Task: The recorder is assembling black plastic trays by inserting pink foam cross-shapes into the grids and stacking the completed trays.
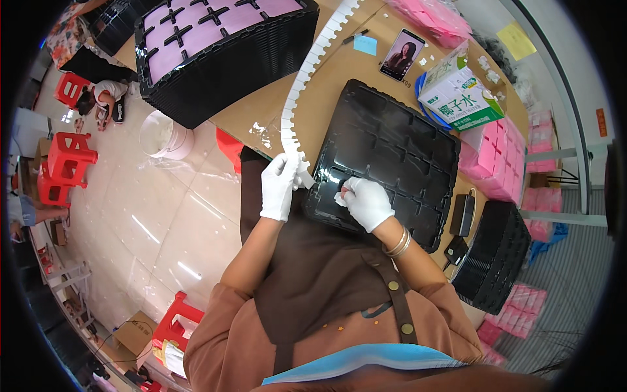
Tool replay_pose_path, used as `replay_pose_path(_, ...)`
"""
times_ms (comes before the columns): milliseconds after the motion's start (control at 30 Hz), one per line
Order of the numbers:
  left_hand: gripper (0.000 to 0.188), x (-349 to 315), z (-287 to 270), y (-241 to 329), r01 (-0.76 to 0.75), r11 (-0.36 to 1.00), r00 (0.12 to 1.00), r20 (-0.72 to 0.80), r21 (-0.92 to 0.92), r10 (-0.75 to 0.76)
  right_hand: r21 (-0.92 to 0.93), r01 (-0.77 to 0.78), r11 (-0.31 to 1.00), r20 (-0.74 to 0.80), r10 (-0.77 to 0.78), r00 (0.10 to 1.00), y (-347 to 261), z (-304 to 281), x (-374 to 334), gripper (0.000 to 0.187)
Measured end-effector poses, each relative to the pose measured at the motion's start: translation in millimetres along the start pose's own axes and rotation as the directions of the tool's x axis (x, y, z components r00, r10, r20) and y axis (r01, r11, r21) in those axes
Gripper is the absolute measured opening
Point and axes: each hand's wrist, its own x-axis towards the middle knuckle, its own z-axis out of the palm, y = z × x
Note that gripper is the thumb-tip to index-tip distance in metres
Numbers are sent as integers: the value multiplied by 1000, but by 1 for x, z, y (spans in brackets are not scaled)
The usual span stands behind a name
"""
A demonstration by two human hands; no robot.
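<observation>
My left hand (pixel 278 189), in a white glove, pinches the lower end of a long white notched strip (pixel 287 111) at the tray's near left corner. The strip curves up and away past the far edge of the table. Over the near left part of a shiny black plastic tray (pixel 398 144) with moulded compartments is my right hand (pixel 369 204), also gloved in white. Its fingers are closed together; a small pale bit shows at the fingertips, too small to name.
A tall stack of black trays (pixel 228 72) with lilac sheets on top stands at the far left. Right of the tray are a phone (pixel 401 55), a drink carton box (pixel 460 95), pink packs (pixel 496 157) and more black trays (pixel 493 255). A white bucket (pixel 166 135) and red stools (pixel 70 157) stand on the floor, near a crouching person (pixel 108 98).
</observation>
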Motion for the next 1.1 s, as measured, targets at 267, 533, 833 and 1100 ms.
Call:
replay_pose_path(267, 23, 0, -4, -1, 16, 1000, 1000, 1, 0, -16, 124, 62, 990, -7, -61, 998, -5, 7, -19, 14)
replay_pose_path(533, 24, 5, -9, -4, -55, 990, 998, 0, 132, 55, 313, 317, 895, -845, 110, 524, 56, -173, 18, 6)
replay_pose_path(833, 25, 12, -4, 0, -76, 960, 997, -6, 269, 81, 203, -118, 972, -704, 229, 673, 200, -334, 120, 31)
replay_pose_path(1100, 33, 26, -33, -4, -219, 732, 907, -142, 645, 396, -241, -569, 786, -625, 323, 711, 298, -269, 6, 24)
